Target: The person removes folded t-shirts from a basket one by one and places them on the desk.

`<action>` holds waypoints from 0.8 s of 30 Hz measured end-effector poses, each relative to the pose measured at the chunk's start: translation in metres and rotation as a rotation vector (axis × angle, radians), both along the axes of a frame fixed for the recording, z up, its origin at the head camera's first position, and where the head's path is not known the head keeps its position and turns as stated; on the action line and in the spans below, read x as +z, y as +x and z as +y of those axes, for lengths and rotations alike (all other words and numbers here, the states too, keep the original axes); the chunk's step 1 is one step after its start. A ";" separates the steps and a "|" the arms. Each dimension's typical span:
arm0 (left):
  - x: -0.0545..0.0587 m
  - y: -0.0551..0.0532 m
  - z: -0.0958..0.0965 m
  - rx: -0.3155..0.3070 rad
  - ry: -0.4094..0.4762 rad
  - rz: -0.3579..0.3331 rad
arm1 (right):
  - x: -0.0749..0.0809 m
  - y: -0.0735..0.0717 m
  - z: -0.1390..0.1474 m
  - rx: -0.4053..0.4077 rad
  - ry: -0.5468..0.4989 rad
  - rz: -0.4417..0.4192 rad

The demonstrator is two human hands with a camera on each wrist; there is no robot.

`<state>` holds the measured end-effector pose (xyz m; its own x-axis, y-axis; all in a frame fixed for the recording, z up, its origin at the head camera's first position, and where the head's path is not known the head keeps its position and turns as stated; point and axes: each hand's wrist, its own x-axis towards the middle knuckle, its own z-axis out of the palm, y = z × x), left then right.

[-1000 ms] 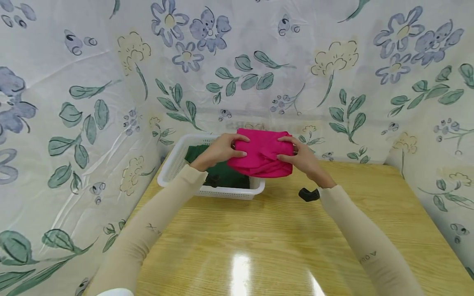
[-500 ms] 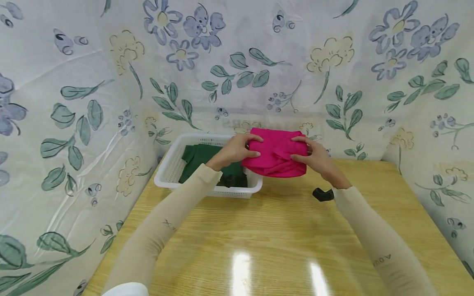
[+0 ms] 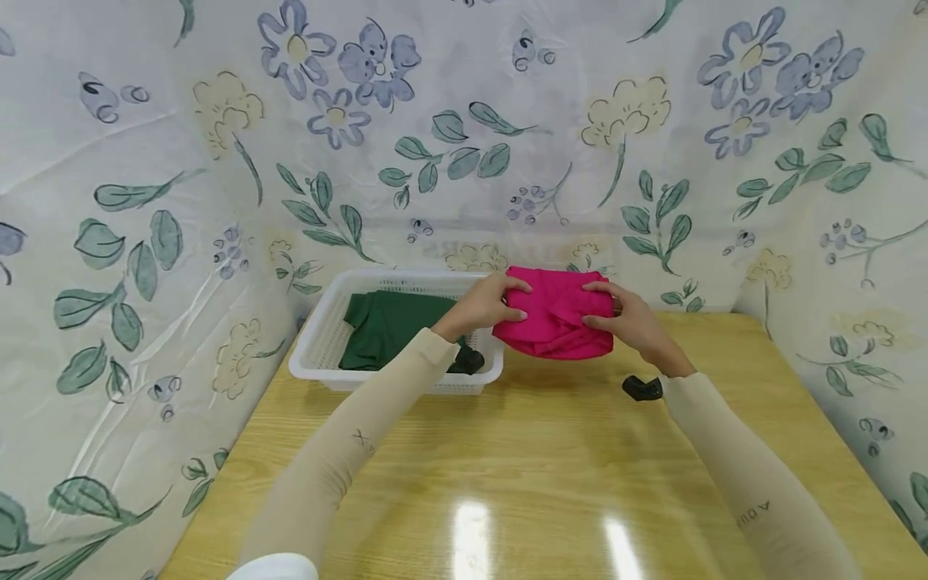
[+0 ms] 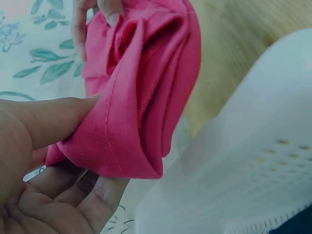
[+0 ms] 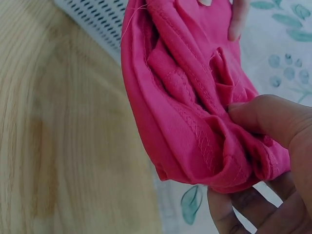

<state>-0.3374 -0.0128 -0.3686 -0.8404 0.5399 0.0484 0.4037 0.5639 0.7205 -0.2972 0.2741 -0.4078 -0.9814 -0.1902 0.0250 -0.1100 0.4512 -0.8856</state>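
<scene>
A folded bright pink garment (image 3: 554, 310) with stitched seams is held up between both hands, beside the basket's right end. My left hand (image 3: 484, 308) grips its left end, thumb on the near face and fingers behind, as the left wrist view also shows. My right hand (image 3: 632, 322) pinches the opposite end the same way. Loose layers and hems of the pink cloth (image 5: 190, 112) bunch together in the right wrist view. Left of it, a dark green folded cloth (image 3: 395, 326) lies in a white perforated basket (image 3: 312, 366), partly hidden by my left arm.
The basket stands at the back left of a glossy wooden table (image 3: 464, 459). Behind and at the sides hangs a floral sheet (image 3: 464, 217). Small black pieces show under the left wrist (image 3: 467, 360) and the right wrist (image 3: 642, 387).
Both hands have carried the pink garment to the right, from overlapping the basket to beside its right end. More of the green cloth now shows. The head view has shifted slightly.
</scene>
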 end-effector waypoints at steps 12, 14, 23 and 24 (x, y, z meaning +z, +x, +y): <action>-0.011 -0.013 0.025 -0.003 -0.153 0.048 | -0.020 -0.012 0.011 -0.037 0.080 0.006; -0.012 -0.014 0.029 -0.012 -0.176 0.054 | -0.023 -0.014 0.011 -0.043 0.096 0.015; -0.023 -0.018 0.040 -0.031 -0.234 0.044 | -0.039 -0.023 0.010 -0.054 0.130 0.039; -0.025 -0.018 0.041 -0.031 -0.241 0.034 | -0.042 -0.024 0.010 -0.053 0.137 0.041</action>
